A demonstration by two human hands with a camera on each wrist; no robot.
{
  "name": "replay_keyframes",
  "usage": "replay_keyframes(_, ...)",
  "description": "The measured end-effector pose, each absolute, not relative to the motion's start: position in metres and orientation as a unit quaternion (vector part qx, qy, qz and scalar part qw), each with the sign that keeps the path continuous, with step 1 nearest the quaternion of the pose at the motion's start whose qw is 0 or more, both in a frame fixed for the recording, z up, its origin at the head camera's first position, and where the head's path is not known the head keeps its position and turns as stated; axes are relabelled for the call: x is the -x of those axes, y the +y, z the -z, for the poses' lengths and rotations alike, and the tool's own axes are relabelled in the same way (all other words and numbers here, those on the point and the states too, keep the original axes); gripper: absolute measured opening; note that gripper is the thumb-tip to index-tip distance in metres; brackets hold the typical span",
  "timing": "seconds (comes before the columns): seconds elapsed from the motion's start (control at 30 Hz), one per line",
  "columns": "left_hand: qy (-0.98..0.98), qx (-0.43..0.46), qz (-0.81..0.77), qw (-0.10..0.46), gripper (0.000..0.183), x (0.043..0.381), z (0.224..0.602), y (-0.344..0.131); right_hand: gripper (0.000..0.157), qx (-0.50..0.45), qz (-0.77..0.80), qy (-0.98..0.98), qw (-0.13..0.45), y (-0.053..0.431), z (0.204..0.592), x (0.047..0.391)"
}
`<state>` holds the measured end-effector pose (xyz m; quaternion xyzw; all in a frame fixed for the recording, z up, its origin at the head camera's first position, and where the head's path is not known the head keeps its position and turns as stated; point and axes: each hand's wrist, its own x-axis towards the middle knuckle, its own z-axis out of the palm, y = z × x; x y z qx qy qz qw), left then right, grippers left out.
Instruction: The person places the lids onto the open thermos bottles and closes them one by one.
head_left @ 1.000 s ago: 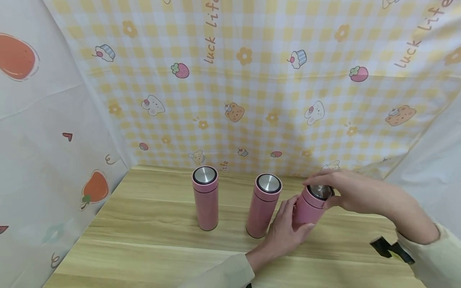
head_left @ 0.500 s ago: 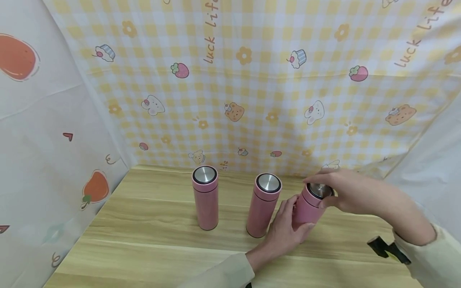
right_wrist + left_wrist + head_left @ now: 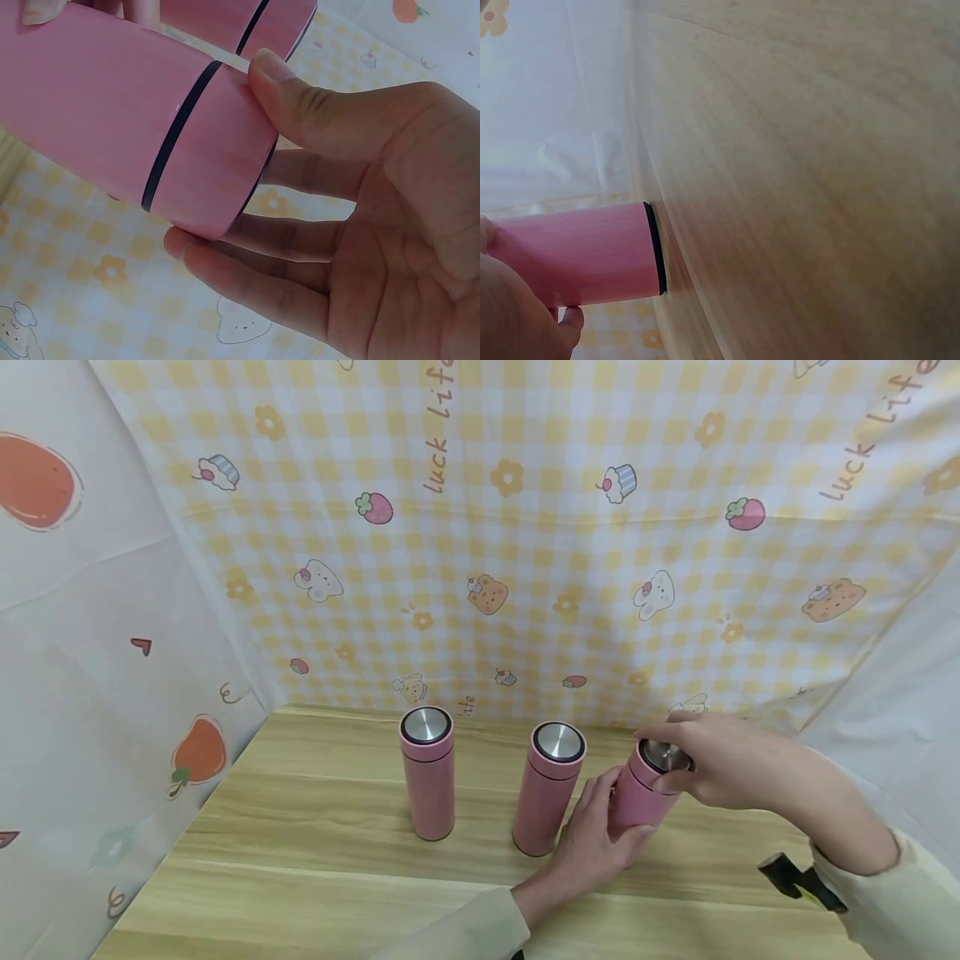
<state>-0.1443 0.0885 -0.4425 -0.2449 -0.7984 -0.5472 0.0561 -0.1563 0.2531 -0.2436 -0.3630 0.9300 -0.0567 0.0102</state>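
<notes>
Three pink thermos bottles with silver-topped lids are on the wooden table. My left hand (image 3: 596, 847) grips the body of the rightmost thermos (image 3: 637, 802), fingers on its far side and thumb in front. In the left wrist view, the black base of this thermos (image 3: 585, 255) meets the tabletop. From above, my right hand (image 3: 727, 760) holds its lid (image 3: 221, 150), the thumb on one side and fingers on the other. The lid sits against the body with a dark ring between them. Part of the silver top is hidden under the right hand.
Just left of the hands stands the middle thermos (image 3: 543, 802), close to my left fingers. Farther left is another upright thermos (image 3: 431, 789). A yellow checked cloth (image 3: 525, 552) hangs behind the wooden table (image 3: 315, 827), and a white printed cloth (image 3: 97, 635) hangs on the left.
My right hand has turned slightly on the lid, its thumb sliding left across the front, and the right forearm has shifted a little left. The left hand and the other two thermoses have stayed put.
</notes>
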Motion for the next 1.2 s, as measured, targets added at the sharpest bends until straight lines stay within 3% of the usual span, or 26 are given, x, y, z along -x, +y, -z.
replay_keyframes(0.47,-0.800,0.245,0.544,0.061,0.071,0.144,0.443,0.088,0.050,0.325,0.009,0.945,-0.024,0.246,0.250,0.150)
replay_keyframes(0.87,-0.801,0.252,0.540,0.054,0.071,0.145,0.445,0.088,0.055,0.371,0.021,0.926,-0.064,0.259,0.254,0.153)
replay_keyframes(1.2,-0.798,0.262,0.540,0.057,0.072,0.145,0.446,0.087,0.063,0.438,0.063,0.896,-0.030,0.274,0.252,0.164)
